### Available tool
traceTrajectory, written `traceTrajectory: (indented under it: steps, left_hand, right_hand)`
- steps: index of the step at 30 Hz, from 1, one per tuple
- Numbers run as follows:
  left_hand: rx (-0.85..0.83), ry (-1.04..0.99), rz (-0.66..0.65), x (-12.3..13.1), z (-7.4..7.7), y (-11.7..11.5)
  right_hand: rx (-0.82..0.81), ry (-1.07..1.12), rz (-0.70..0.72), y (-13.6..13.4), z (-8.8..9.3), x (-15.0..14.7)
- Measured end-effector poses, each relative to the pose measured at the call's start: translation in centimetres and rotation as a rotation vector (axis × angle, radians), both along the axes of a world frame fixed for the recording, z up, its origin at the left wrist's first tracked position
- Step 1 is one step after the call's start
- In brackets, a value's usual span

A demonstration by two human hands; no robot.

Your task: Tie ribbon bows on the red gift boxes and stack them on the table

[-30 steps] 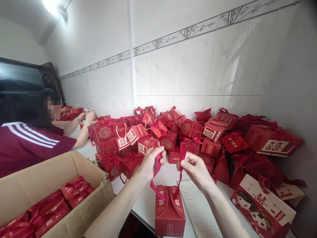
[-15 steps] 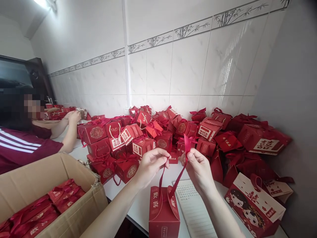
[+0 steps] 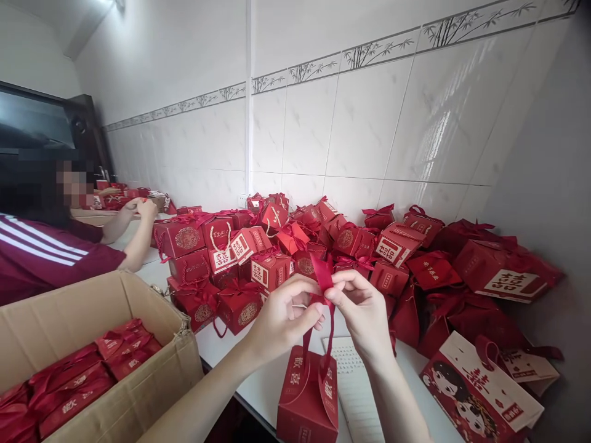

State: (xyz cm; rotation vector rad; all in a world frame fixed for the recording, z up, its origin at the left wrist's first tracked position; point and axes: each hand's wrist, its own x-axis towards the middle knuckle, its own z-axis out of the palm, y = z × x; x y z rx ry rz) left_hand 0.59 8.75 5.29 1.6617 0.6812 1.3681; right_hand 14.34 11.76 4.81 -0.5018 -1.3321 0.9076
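Note:
A small red gift box [image 3: 307, 400] with pale lettering stands upright at the near table edge. Dark red ribbon [image 3: 324, 274] rises from its top in two strands that meet between my hands. My left hand [image 3: 284, 314] has its fingers curled round the ribbon at the crossing, thumb just beneath it. My right hand [image 3: 362, 311] pinches the ribbon between thumb and forefinger, touching or nearly touching the left fingers. One wide ribbon end sticks up above both hands. Exactly how the strands cross is partly hidden by the fingers.
Many finished-looking red boxes [image 3: 244, 307] are heaped along the wall. At the left stands an open cardboard carton [image 3: 152, 369] holding red boxes. A notebook [image 3: 357, 400] lies behind my box, a cartoon-printed bag [image 3: 480, 387] at right. Another person's sleeve [image 3: 41, 246] shows at left.
My hands have come together, the right moving left, bringing the two ribbon strands from apart to crossing. The view has shifted slightly.

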Motion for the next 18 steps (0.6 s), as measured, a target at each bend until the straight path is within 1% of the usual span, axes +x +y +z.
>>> traceTrajectory:
  steps: [2,6,8,9,12,14,16,18]
  left_hand:
    - [-0.01,0.009,-0.024,0.2,0.3,-0.2]
    - [-0.06,0.03,0.023,0.6,0.7,0.2]
    - [-0.093,0.019,0.003,0.7,0.7,0.5]
    - [-0.114,0.0,-0.028,0.7,0.8,0.7]
    - [-0.196,-0.077,-0.159,0.5,0.8,1.1]
    - [-0.221,-0.099,-0.203,0.3,0.9,1.2]
    - [-0.213,-0.094,-0.184,0.3,1.0,1.2]
    - [-0.189,-0.083,-0.132,0.3,1.1,1.3]
  right_hand:
    - [-0.004,0.015,-0.038,-0.4,0.0,-0.1]
    - [-0.006,-0.04,-0.121,-0.5,-0.1,0.1]
    - [-0.011,-0.077,-0.159,-0.3,-0.2,0.3]
    - [-0.019,-0.093,-0.161,-0.2,-0.2,0.4]
    - [-0.057,-0.118,-0.086,0.4,-0.6,0.6]
    - [-0.074,-0.094,-0.044,0.7,-0.9,0.6]
    - [-0.08,-0.054,-0.046,1.0,-1.1,0.4]
    - [-0.09,-0.028,-0.03,1.0,-1.0,0.3]
